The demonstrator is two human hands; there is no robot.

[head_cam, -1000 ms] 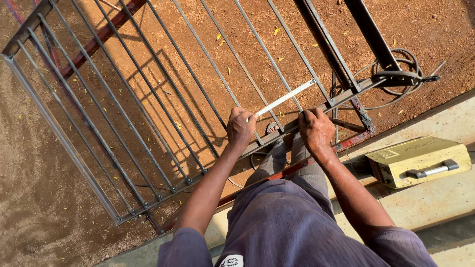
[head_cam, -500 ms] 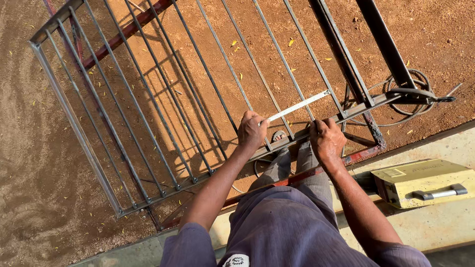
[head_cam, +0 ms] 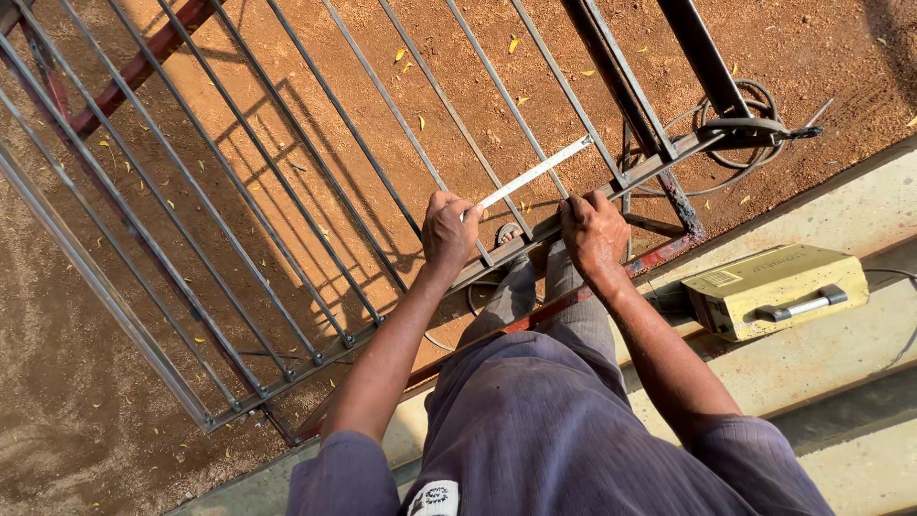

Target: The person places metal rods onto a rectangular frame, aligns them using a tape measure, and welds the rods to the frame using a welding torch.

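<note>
Over the red dirt, my left hand pinches one end of a thin, flat silver metal strip lying across the grey steel bar grille. My right hand clamps the grille's bottom rail. Strip seems light, stiff, sharp-edged; grille heavy, best gripped by its rail.

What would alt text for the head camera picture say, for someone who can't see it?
Seen from above, a person's left hand holds a flat metal ruler across the bars of a grey metal grille, while the right hand grips its lower rail. Red earth lies beneath; a yellow box-shaped machine sits on a concrete ledge.
</note>
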